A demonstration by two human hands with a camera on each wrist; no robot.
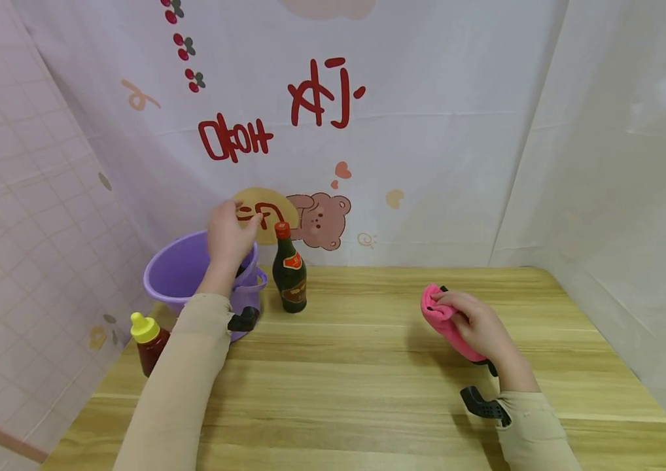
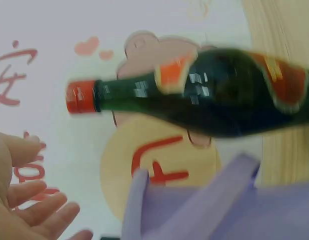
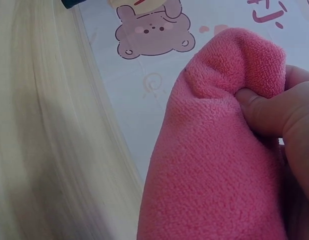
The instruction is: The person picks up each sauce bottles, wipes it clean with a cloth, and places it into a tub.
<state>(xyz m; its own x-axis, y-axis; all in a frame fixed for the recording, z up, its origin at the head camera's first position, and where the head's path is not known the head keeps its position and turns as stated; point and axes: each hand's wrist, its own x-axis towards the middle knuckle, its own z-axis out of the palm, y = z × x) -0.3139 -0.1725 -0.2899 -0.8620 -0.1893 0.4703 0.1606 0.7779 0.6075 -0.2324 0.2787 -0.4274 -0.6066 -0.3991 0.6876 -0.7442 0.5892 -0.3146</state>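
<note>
My left hand point(image 1: 229, 235) is raised over the rim of a purple bucket point(image 1: 159, 278), fingers spread and holding nothing. Close to its right stands a dark green glass bottle point(image 1: 293, 281) with a red cap and orange labels. The left wrist view shows that bottle point(image 2: 224, 92) lying across the picture, apart from my fingers point(image 2: 37, 212). On the right, my right hand point(image 1: 480, 327) grips a pink towel point(image 1: 453, 335) above the table. In the right wrist view my thumb presses into a fold of the fuzzy towel point(image 3: 209, 165), whose lower end leaves the picture.
A squeeze bottle point(image 1: 147, 340) with a yellow cap and dark red contents stands left of my forearm, partly hidden by the sleeve. The wooden table point(image 1: 339, 386) meets a printed white backdrop point(image 1: 427, 131) behind and at both sides. Something dark shows inside the bucket near its rim.
</note>
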